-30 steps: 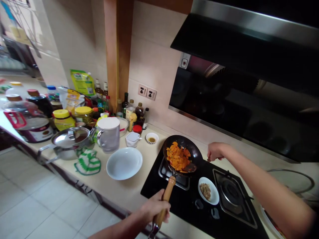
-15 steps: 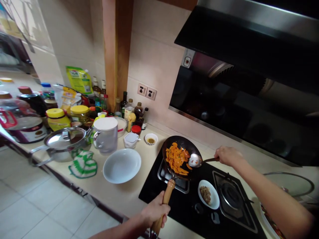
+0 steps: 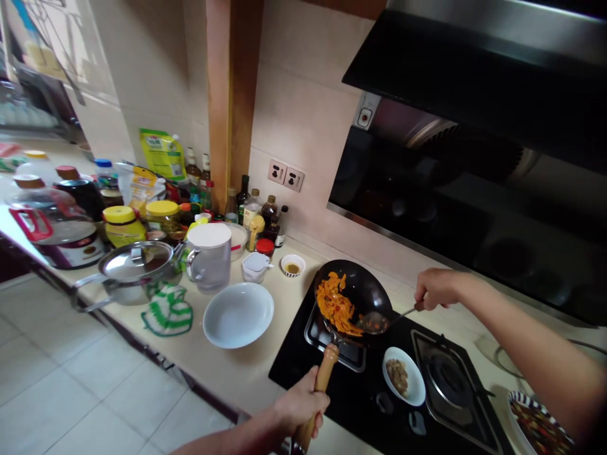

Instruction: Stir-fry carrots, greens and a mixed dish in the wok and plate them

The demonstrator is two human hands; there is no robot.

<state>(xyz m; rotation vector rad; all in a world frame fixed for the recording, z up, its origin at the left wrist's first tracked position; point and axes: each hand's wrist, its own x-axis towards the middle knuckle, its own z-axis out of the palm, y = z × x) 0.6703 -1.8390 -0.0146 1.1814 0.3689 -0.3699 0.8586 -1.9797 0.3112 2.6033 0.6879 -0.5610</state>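
A black wok (image 3: 367, 287) with orange sliced food (image 3: 334, 303) sits on the left burner of a black gas stove (image 3: 360, 392). My left hand (image 3: 301, 404) is closed round the wok's wooden handle (image 3: 322, 385) at the counter's front edge. My right hand (image 3: 439, 287) grips the handle of a metal spatula (image 3: 379, 322), whose blade lies low in the wok's right side, beside the food.
A small white dish of brownish bits (image 3: 404, 383) lies on the stove between the burners. An empty white bowl (image 3: 238, 314), a white-lidded jug (image 3: 208, 256), a lidded steel pot (image 3: 135, 272) and many jars and bottles crowd the counter to the left. A patterned plate (image 3: 540, 430) lies bottom right.
The spatula blade has dropped from above the food down into the wok's right side. The food has shifted toward the wok's left wall. The camera has moved slightly left.
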